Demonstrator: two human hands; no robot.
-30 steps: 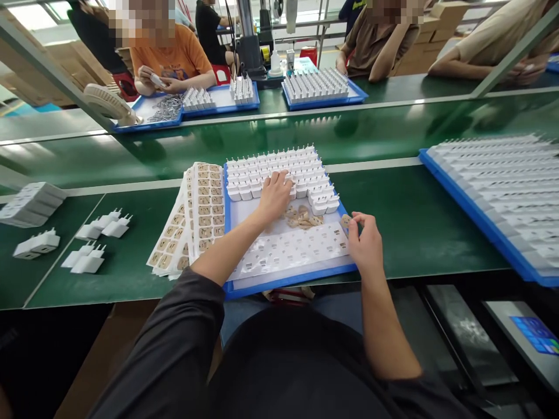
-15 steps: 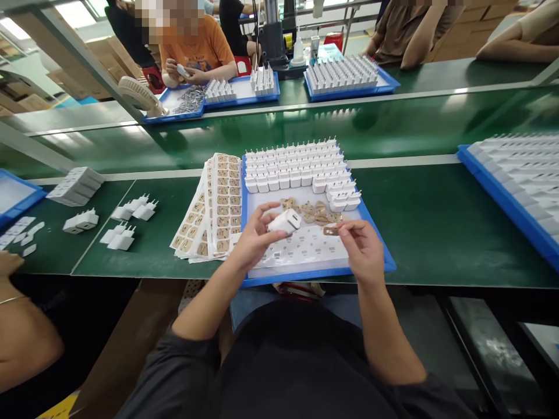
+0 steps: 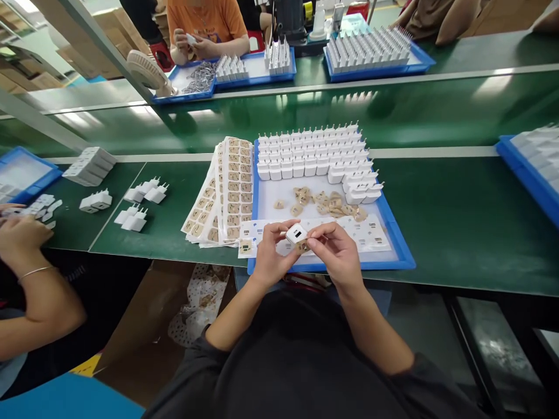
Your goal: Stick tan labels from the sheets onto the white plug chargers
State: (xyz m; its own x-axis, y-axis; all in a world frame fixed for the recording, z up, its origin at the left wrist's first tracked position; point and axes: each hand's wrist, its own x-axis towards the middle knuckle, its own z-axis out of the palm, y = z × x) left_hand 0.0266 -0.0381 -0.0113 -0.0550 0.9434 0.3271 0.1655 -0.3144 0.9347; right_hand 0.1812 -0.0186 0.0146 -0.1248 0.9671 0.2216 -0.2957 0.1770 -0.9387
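Note:
My left hand (image 3: 271,259) is closed around a white plug charger (image 3: 296,233), its end face with the dark port slots turned up toward me. With its thumb and fingertips, my right hand (image 3: 340,256) pinches a small tan sticker (image 3: 302,247) at the charger's lower right edge. Whether the sticker touches the charger, I cannot tell. Both hands are over the front of a blue-rimmed tray (image 3: 404,260). Beneath them lies a mostly bare label sheet (image 3: 373,234). Loose tan pieces (image 3: 334,203) are scattered behind it, and rows of white chargers (image 3: 305,157) fill the tray's back.
Sheets of tan labels (image 3: 239,192) fan out left of the tray. Farther left stand loose chargers (image 3: 133,218) and a white stack (image 3: 90,166). A co-worker's hand (image 3: 21,235) is at the left edge. Another blue tray (image 3: 524,174) lies at right.
My hands have come together, bringing the sticker from the right up to the charger. The charger's port face has turned up toward me. The view has shifted slightly.

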